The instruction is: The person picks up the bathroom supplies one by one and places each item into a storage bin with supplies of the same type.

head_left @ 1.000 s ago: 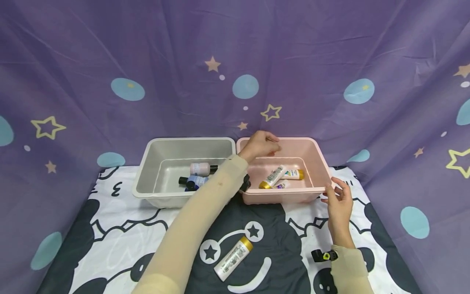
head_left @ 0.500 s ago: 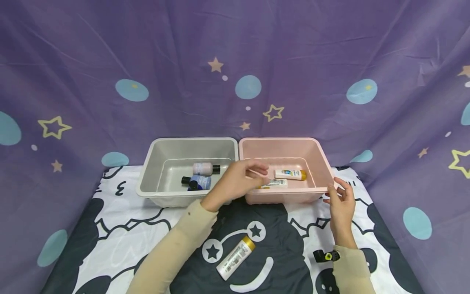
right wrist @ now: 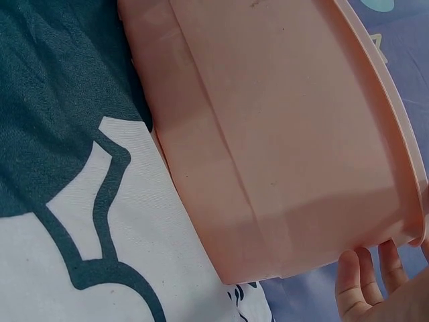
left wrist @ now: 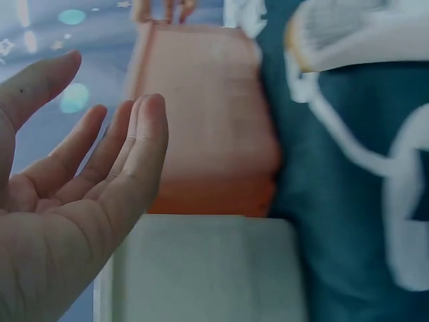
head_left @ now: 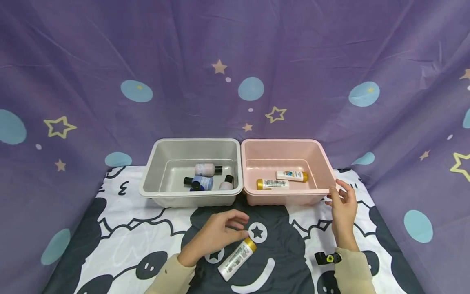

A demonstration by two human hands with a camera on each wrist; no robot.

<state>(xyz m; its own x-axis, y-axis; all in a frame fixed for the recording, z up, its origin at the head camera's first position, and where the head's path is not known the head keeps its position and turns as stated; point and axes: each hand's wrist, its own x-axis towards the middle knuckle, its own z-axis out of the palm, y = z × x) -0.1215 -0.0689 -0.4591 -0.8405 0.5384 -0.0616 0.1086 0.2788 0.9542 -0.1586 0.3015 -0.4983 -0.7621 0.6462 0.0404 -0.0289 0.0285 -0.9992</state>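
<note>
My left hand [head_left: 220, 232] hovers low in front of the two bins, fingers loosely extended and nothing in them. Its fingertips lie close above the gold cap of a white tube [head_left: 235, 261] on the dark printed cloth. At the near right corner of the pink bin [head_left: 319, 153], my right hand [head_left: 343, 208] holds the rim, thumb on top and fingers beneath it. Inside that bin lie a gold-capped white tube [head_left: 291, 175] and, nearer the front wall, another gold-capped tube [head_left: 277, 184]. The left wrist view shows the left palm [left wrist: 60, 248] with nothing held.
Left of the pink bin, side by side, stands a grey bin [head_left: 158, 167] with several small black-capped bottles, among them a pale pink bottle [head_left: 205, 169] and a blue bottle [head_left: 205, 182]. A purple curtain [head_left: 308, 61] hangs right behind both bins.
My left hand has come from over the pink bin toward me, down to the tube on the cloth. A tube in the pink bin has turned to lie along the front wall. The right hand stays.
</note>
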